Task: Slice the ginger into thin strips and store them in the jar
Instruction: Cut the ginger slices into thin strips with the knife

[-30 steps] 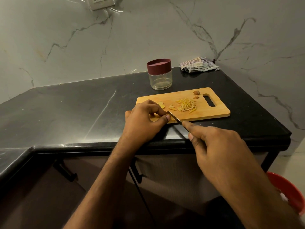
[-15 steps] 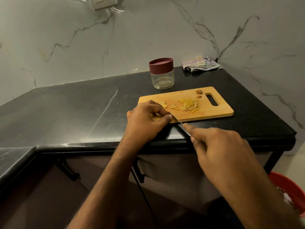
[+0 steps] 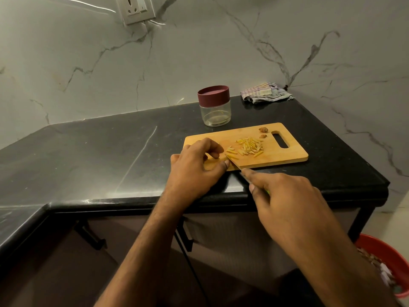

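The left hand (image 3: 194,165) is resting on the near left end of the wooden cutting board (image 3: 287,151), knuckles up, its fingers curled down toward the board and the thumb stretched to 3 o'clock so that its tip is lying just beside the knife blade; whatever ginger sits under those fingers is hidden, so I cannot tell whether the hand is holding a piece. The right hand (image 3: 285,200) is coming in from 5 o'clock, wrapped around the handle of the knife (image 3: 234,163), with the forefinger lying straight along the spine and pointing to 10 o'clock. The blade is angling across the board's near edge, its tip reaching the nearest yellow pieces. The cut ginger strips (image 3: 249,147) are lying in a loose heap at the board's middle, at 2 o'clock from the left hand, and two small brown ginger scraps (image 3: 263,132) are sitting by the handle slot. The jar (image 3: 214,109), its maroon lid on, is standing on the black countertop (image 3: 99,151) just beyond the board at 12 o'clock. A striped cloth (image 3: 264,93) is lying in the far corner.
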